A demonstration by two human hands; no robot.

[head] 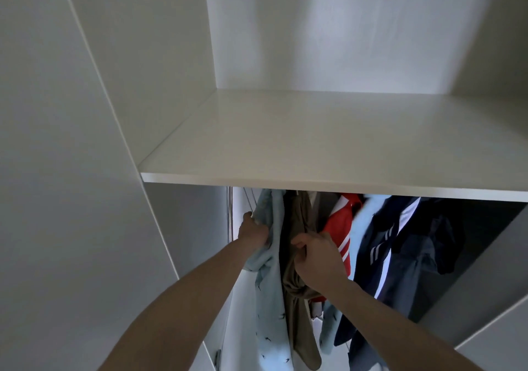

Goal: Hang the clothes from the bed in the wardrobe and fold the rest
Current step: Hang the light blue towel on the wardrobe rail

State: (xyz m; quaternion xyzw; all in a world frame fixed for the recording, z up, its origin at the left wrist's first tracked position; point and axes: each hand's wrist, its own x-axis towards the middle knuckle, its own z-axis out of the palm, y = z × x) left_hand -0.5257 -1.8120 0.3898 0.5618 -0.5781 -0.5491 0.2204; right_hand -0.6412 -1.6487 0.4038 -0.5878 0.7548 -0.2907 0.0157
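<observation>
Thin metal wires (230,213) hang (far left) under the shelf

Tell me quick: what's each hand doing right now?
Left hand: gripping the light blue garment.
Right hand: fingers curled into the olive-brown garment, gripping it.

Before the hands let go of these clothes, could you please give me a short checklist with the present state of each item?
1. Left hand grips the light blue garment: ok.
2. Right hand grips the olive-brown garment: ok.
3. Hangers hooked on the rail: cannot tell, the white shelf hides it.
4. Both garments hang below the shelf: ok.
5. Room beside the red striped garment: not ok, clothes are bunched together.
</observation>
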